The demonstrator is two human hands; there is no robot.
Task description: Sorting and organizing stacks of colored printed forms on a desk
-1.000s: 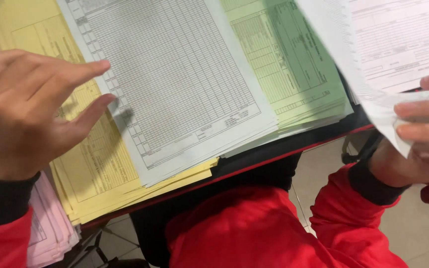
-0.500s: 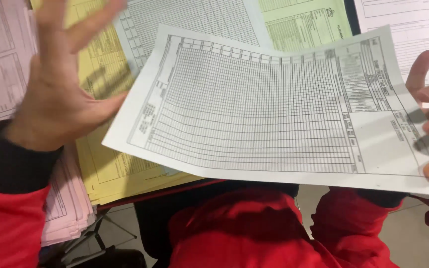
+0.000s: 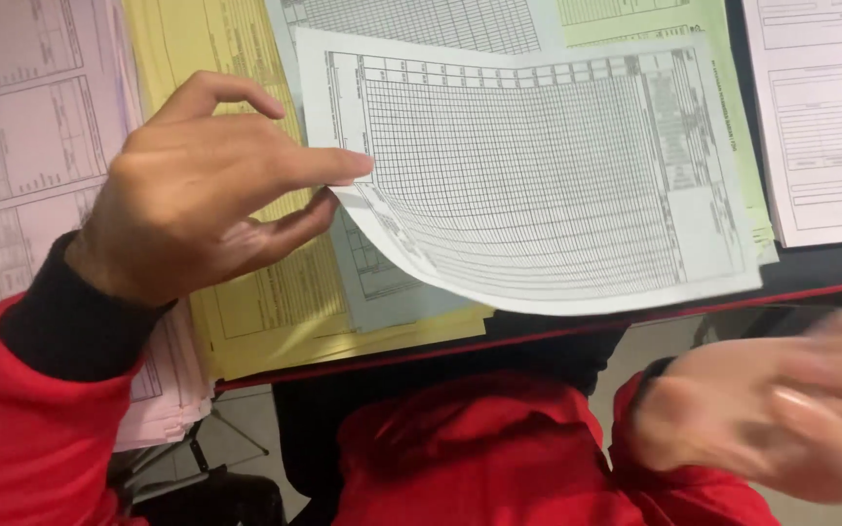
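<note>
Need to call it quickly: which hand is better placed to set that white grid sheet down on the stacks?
Left. The left hand already pinches the white grid sheet at its edge, above the yellow stack. The right hand is blurred, below the table edge, holding nothing I can see.

Red-edged dark desk [image 3: 830, 268], pale tiled floor [image 3: 650, 341]

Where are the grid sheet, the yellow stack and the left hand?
grid sheet [image 3: 538, 175], head view, middle of its ruled table.
yellow stack [image 3: 275, 302], head view, bare part below the hand.
left hand [image 3: 182, 200], head view, back of the hand.
</note>
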